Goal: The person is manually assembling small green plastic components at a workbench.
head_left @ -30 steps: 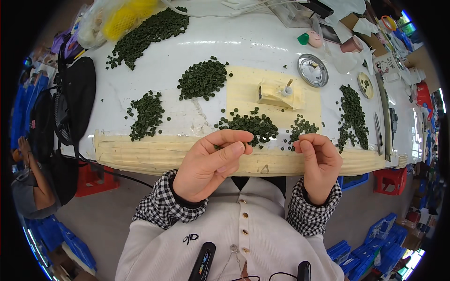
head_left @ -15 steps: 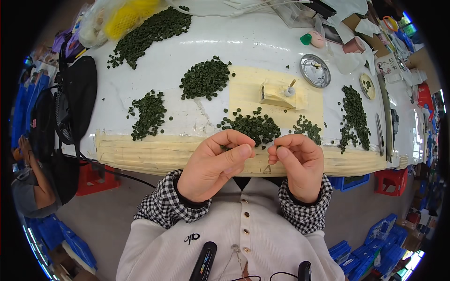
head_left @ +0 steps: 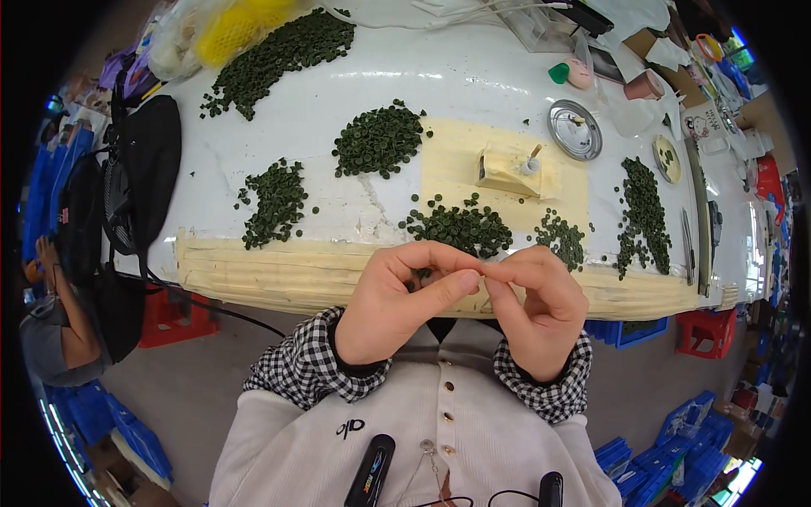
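My left hand (head_left: 384, 308) and my right hand (head_left: 541, 313) meet above the table's front edge, thumbs and forefingers pinched together. Whatever sits between the fingertips is too small and hidden to make out. Some dark green shows behind the curled fingers of the left hand. Just beyond the hands lies a pile of small round dark green pieces (head_left: 460, 228), partly covered by my fingers. To its right is a thinner scatter of the same pieces (head_left: 559, 241). A taped block (head_left: 500, 171) with an upright peg (head_left: 532, 160) stands farther back.
More dark green heaps lie at left (head_left: 277, 203), centre (head_left: 378, 139), far left (head_left: 279, 59) and right (head_left: 644, 215). A round metal lid (head_left: 574, 129), tweezers-like tools (head_left: 688, 245) and a black bag (head_left: 152, 173) edge the table. Another person's arm (head_left: 72, 317) is at left.
My hands, apart half a second ago, have come together so their fingertips touch. A small dark spot at the right fingertips is now hidden. The view has shifted slightly.
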The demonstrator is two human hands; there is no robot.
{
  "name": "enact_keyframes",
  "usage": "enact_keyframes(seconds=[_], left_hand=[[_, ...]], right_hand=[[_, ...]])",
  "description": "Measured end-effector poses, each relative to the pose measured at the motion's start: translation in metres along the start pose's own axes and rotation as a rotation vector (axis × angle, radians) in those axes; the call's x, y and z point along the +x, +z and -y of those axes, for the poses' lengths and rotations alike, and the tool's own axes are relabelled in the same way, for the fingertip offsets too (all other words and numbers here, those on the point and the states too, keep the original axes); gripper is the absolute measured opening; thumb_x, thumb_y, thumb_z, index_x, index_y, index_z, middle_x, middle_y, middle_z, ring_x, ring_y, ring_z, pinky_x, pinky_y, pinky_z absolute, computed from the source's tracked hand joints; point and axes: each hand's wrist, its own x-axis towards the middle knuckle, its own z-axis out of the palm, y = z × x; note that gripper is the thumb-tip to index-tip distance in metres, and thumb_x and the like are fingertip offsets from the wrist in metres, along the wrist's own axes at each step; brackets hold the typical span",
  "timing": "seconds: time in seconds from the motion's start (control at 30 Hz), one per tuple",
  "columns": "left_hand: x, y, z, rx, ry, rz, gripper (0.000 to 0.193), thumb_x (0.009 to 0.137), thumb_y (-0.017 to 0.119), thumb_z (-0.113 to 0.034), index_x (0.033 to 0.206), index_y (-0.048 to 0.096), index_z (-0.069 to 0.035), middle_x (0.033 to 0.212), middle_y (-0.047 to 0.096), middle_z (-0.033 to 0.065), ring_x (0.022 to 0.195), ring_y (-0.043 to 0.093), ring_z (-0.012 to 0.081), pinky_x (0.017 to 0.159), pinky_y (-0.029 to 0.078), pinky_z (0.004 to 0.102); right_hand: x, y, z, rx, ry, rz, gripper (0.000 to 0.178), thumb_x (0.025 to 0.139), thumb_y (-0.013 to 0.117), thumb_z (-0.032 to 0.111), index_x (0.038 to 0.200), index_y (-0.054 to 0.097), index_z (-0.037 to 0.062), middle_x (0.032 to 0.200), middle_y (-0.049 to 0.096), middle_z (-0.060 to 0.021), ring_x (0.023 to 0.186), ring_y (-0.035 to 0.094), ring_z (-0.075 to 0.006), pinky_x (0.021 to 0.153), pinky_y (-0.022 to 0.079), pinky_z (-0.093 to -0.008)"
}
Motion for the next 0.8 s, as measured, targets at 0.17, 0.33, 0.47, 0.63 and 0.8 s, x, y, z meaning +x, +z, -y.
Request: enact_keyframes(seconds=[0.17,0.33,0.47,0.63,0.8], left_hand=[[0.0011,-0.0016,0.0031,0.097,0.078,-0.008,0.014,0.083,0.063,-0.009,0.093,0.063,0.001,0.076,0.058,-0.0041,0.066,0.044,-0.0001,0.058,0.037,0.0153],[0.0034,-0.0018,0.0062,0.118,0.098,-0.018,0.011,0.083,0.062,-0.008,0.09,0.062,0.001,0.073,0.056,-0.0049,0.063,0.043,-0.0007,0.054,0.035,0.0147],[0.0024,-0.0028,0.0069,0.112,0.122,-0.005,0.008,0.083,0.062,-0.006,0.088,0.062,0.001,0.071,0.055,-0.0049,0.06,0.042,-0.0009,0.052,0.034,0.0147],[0.0028,-0.0019,0.0052,0.144,0.165,-0.037,0.006,0.082,0.061,-0.004,0.087,0.061,0.0,0.069,0.055,-0.005,0.059,0.041,-0.001,0.052,0.034,0.015],[0.0025,-0.0004,0.0049,0.166,0.181,-0.066,0.005,0.082,0.061,-0.003,0.086,0.062,0.0,0.067,0.054,-0.0054,0.058,0.041,-0.0012,0.051,0.033,0.015]], right_hand=[[0.0007,0.0024,0.0045,-0.208,-0.109,-0.021,0.028,0.07,0.063,-0.009,0.095,0.067,0.0023,0.082,0.059,-0.0084,0.071,0.057,-0.0167,0.06,0.046,-0.0235],[0.0023,0.0019,0.0041,-0.126,-0.096,0.034,0.028,0.072,0.062,-0.009,0.098,0.066,0.0023,0.081,0.058,-0.0074,0.069,0.055,-0.0148,0.059,0.044,-0.0222],[0.002,0.002,0.0017,0.031,-0.024,0.075,0.027,0.073,0.061,-0.009,0.098,0.066,0.0016,0.082,0.058,-0.0077,0.071,0.055,-0.0131,0.059,0.044,-0.0215],[-0.0011,0.0077,0.0013,0.219,0.172,-0.005,0.02,0.075,0.062,-0.008,0.094,0.065,-0.0032,0.084,0.06,-0.0085,0.073,0.057,-0.0116,0.062,0.045,-0.0209],[-0.0017,0.01,0.0045,0.307,0.301,-0.039,0.015,0.075,0.062,-0.008,0.09,0.063,-0.005,0.084,0.06,-0.0084,0.071,0.058,-0.011,0.065,0.047,-0.0207]])
